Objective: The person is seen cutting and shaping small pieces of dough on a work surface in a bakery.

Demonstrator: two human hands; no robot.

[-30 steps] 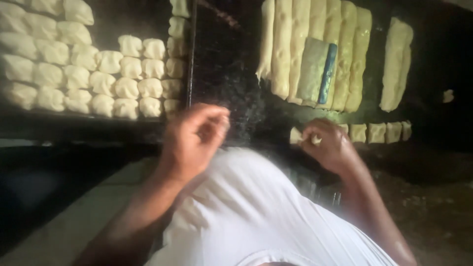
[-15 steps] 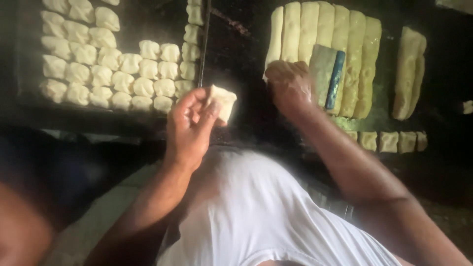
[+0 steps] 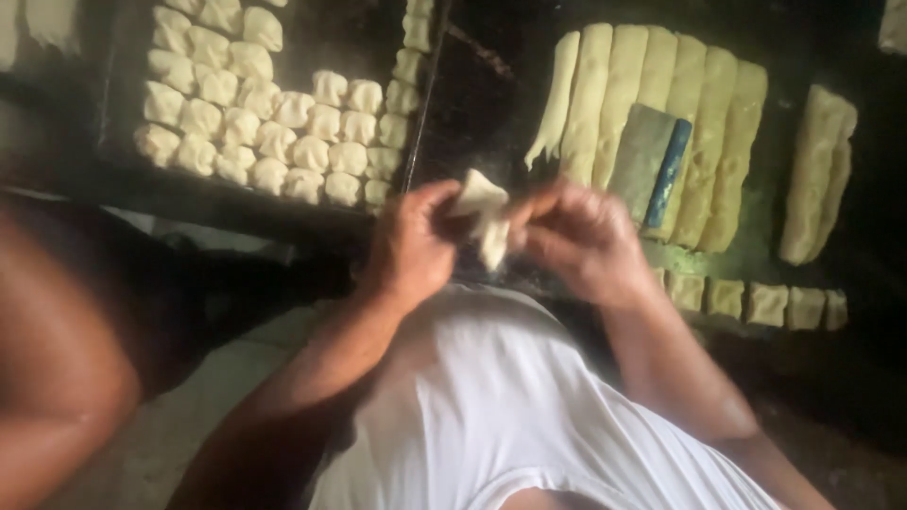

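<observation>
My left hand [image 3: 411, 247] and my right hand [image 3: 578, 241] meet in front of my chest, both pinching one small pale dough piece [image 3: 484, 212] that is folded between the fingertips. Just beyond the hands lies a dark work surface [image 3: 472, 104]. Long pale dough strips [image 3: 661, 132] lie side by side ahead of my right hand, with a flat scraper with a blue handle [image 3: 654, 162] resting on them. A row of small cut dough squares [image 3: 746, 300] sits to the right of my right hand.
A dark tray [image 3: 123, 179] at the upper left holds several rows of folded dough pieces [image 3: 265, 132]. Another dough strip [image 3: 817, 170] lies at the far right. Someone's bare limb [image 3: 57, 378] fills the lower left corner.
My right hand came back from the dough strips to join the left, which had lifted the dough piece alone. Both hands now fold it together.
</observation>
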